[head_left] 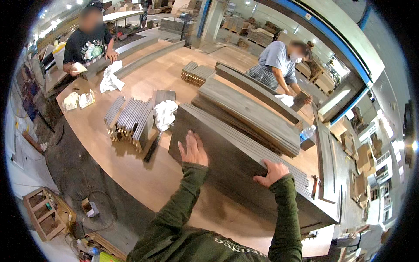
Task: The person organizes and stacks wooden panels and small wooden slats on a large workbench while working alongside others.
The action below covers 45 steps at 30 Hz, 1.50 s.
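A row of long dark-grey boards (222,177) stands on edge before me on the wooden table, faces pressed together. My left hand (194,150) lies flat against the left part of the nearest board's face, fingers spread. Farther right, my right hand (272,173) grips that board's top edge, with the fingers hooked over it and the thumb on the near face. Behind this row lies a stack of long grey boards (244,114). Just left of the row are a crumpled white cloth (165,114) and a bundle of narrow grey slats (135,115).
Two people work across the table (118,163), one at the far left (89,43), one at the far right (281,61). A smaller slat stack (197,73), a white cloth (112,77) and a water bottle (307,132) are on it. A blue-edged post (349,102) rises behind.
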Each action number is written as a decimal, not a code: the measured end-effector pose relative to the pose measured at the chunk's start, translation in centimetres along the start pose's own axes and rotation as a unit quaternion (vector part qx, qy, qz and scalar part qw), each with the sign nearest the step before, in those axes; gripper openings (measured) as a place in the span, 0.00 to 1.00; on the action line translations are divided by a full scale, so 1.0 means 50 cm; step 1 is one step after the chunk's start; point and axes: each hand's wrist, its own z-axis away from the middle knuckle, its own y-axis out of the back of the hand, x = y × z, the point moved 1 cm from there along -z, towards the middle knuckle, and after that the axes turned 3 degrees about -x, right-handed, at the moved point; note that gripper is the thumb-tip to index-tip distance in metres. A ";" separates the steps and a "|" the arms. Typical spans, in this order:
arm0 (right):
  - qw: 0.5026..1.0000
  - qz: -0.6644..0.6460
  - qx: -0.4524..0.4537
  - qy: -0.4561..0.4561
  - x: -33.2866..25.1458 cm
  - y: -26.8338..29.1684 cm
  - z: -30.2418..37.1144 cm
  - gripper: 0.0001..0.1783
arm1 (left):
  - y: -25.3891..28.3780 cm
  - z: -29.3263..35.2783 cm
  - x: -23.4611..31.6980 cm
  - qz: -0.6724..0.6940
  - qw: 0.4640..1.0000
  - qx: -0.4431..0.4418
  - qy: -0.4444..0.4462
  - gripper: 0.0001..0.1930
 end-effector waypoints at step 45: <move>0.992 -0.105 0.054 -0.052 -0.074 -0.559 0.592 0.44 | 0.243 0.477 -0.311 0.078 0.899 -0.432 -0.008 0.27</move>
